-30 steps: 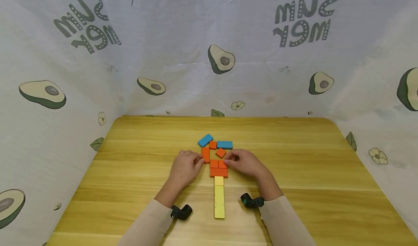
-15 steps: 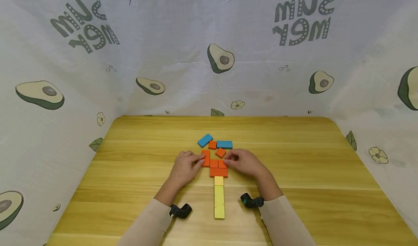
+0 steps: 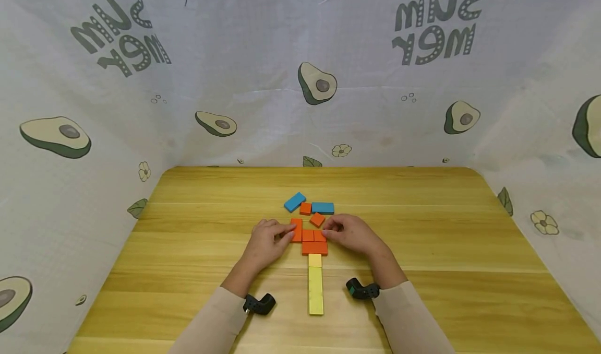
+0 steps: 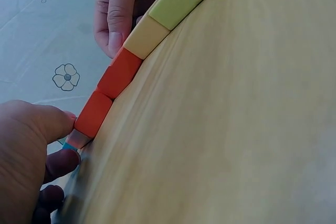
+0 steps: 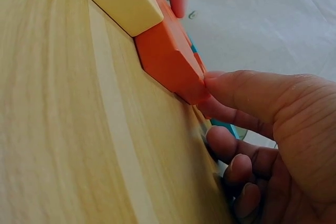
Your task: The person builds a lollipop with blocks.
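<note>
My left hand [image 3: 266, 242] pinches an upright orange rectangular block [image 3: 297, 231] between thumb and fingers, in the head view. This block lies flat, its long side against a pair of small orange square blocks [image 3: 308, 235]. My right hand [image 3: 349, 233] holds the right one of that pair by thumb and index finger, its other fingers curled below in the right wrist view. Under the pair a wide orange block [image 3: 314, 248] lies crosswise. A small yellow block [image 3: 315, 260] and a long yellow-green block [image 3: 316, 291] continue toward me in a column.
Behind the hands lie a tilted blue block [image 3: 295, 202], a level blue block [image 3: 322, 208], an orange square block [image 3: 305, 208] and a turned orange square block [image 3: 317, 220]. The wooden table [image 3: 188, 197] meets a printed white cloth [image 3: 263, 40] at back and sides.
My left hand has slid the orange rectangular block toward me and slightly right, up against the small square blocks. The right hand stays where it was.
</note>
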Demonstrator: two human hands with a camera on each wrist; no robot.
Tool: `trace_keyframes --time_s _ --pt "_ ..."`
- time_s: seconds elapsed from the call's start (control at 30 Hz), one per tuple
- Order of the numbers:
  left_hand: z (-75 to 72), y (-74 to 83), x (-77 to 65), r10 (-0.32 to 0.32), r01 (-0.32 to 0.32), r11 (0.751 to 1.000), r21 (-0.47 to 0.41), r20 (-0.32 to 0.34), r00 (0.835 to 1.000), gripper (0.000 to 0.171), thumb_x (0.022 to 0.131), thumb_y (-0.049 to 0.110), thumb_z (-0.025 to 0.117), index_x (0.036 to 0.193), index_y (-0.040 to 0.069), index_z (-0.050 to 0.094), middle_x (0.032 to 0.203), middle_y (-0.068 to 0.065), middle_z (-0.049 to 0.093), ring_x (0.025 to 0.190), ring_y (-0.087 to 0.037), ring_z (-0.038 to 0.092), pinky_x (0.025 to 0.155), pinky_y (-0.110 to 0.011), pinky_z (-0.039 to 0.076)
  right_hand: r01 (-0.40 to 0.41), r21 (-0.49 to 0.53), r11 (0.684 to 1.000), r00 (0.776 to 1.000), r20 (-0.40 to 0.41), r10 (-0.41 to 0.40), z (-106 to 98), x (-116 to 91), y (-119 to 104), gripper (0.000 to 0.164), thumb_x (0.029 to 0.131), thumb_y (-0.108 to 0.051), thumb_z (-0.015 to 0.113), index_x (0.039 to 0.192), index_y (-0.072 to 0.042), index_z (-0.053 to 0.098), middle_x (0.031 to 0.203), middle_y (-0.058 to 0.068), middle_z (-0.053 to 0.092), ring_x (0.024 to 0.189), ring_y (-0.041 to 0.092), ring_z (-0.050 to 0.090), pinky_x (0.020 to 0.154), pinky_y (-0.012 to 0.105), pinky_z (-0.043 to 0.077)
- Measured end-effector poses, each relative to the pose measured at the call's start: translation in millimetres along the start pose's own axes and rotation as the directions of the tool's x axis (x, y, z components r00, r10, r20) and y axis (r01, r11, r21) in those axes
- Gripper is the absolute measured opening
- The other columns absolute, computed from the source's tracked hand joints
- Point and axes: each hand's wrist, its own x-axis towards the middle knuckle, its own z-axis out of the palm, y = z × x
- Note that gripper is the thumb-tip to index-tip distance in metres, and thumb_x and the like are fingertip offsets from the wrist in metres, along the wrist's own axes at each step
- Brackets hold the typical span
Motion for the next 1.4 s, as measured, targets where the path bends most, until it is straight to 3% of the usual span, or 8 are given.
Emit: trace_keyframes --time_s 0.37,0.53,0.7,0.8,0.87,1.03,1.27,1.4 --pt "1.5 -2.4 0.0 0.001 -0.001 1.0 -0.002 -0.004 1.0 0.025 0.096 0.028 0.072 0.119 0.02 0.079 0.088 0.006 0.072 0.077 -0.009 0.05 0.075 -0.028 0.034 -0.016 -0.006 1.0 1.0 -0.001 0.016 -0.5 2.2 1.9 0.013 0.097 -0.034 0.07 0.099 -0.022 0.074 0.086 -0.002 0.062 0.078 0.016 0.053 0.073 0.032 0.043" --pt "1.7 -2.8 0.3 0.007 -0.007 1.0 -0.002 -0.011 1.0 0.025 0.097 0.029 0.072 0.118 0.019 0.079 0.088 0.006 0.072 0.078 -0.01 0.051 0.076 -0.028 0.034 -0.001 0.0 1.0 0.99 -0.138 0.001 -1.4 4.3 5.5 0.013 0.098 -0.029 0.069 0.099 -0.016 0.07 0.088 0.003 0.061 0.077 0.018 0.052 0.072 0.032 0.044" --pt "1.9 -2.2 -0.2 0.001 -0.001 1.0 0.001 -0.013 1.0 0.024 0.095 0.026 0.073 0.117 0.019 0.08 0.085 0.006 0.071 0.078 -0.01 0.05 0.076 -0.029 0.033 0.008 -0.122 0.992 0.955 -0.293 -0.043 0.9 8.0 10.0 0.03 0.1 -0.024 0.066 0.126 -0.009 0.065 0.112 0.013 0.058 0.081 0.02 0.052 0.076 0.038 0.047" --pt "0.9 -0.9 -0.1 -0.013 0.013 1.0 -0.002 -0.002 1.0 0.024 0.095 0.027 0.074 0.117 0.019 0.08 0.085 0.006 0.071 0.077 -0.009 0.049 0.076 -0.029 0.033 -0.016 -0.185 0.983 0.957 -0.289 -0.038 2.2 10.1 10.4 0.046 0.102 -0.026 0.063 0.145 -0.012 0.056 0.118 0.017 0.054 0.081 0.023 0.052 0.076 0.042 0.049" --pt "0.2 0.0 -0.2 -0.021 0.021 1.0 -0.002 -0.002 1.0 0.023 0.095 0.027 0.074 0.116 0.019 0.08 0.085 0.006 0.071 0.077 -0.009 0.048 0.076 -0.029 0.033 -0.029 -0.23 0.973 0.962 -0.27 -0.035 3.0 11.9 10.2 0.049 0.104 -0.028 0.06 0.15 -0.014 0.052 0.115 0.018 0.054 0.08 0.023 0.052 0.074 0.042 0.049" --pt "-0.8 2.2 0.0 -0.017 0.017 1.0 0.009 -0.012 1.0 0.023 0.095 0.027 0.074 0.115 0.019 0.08 0.084 0.006 0.072 0.077 -0.01 0.051 0.077 -0.03 0.035 -0.049 -0.253 0.966 0.962 -0.271 -0.022 2.5 15.0 11.0 0.041 0.104 -0.029 0.06 0.141 -0.01 0.06 0.1 0.014 0.057 0.078 0.022 0.051 0.071 0.039 0.046" --pt "-1.1 2.8 -0.3 -0.008 0.008 1.0 0.009 -0.017 1.0 0.022 0.095 0.026 0.074 0.114 0.019 0.081 0.083 0.007 0.072 0.078 -0.011 0.053 0.079 -0.031 0.037 -0.119 -0.118 0.986 0.949 -0.306 0.078 -3.1 12.6 11.0 0.036 0.096 -0.036 0.069 0.114 -0.005 0.064 0.102 0.016 0.056 0.087 0.028 0.053 0.078 0.042 0.046" --pt "-0.9 2.3 -0.4 -0.012 0.012 1.0 0.009 -0.011 1.0 0.022 0.095 0.027 0.073 0.114 0.019 0.081 0.082 0.008 0.071 0.078 -0.011 0.054 0.079 -0.03 0.036 -0.093 -0.103 0.99 0.956 -0.286 0.06 -3.9 11.6 11.7 0.039 0.098 -0.034 0.067 0.123 -0.006 0.063 0.114 0.019 0.059 0.099 0.033 0.059 0.088 0.05 0.05"
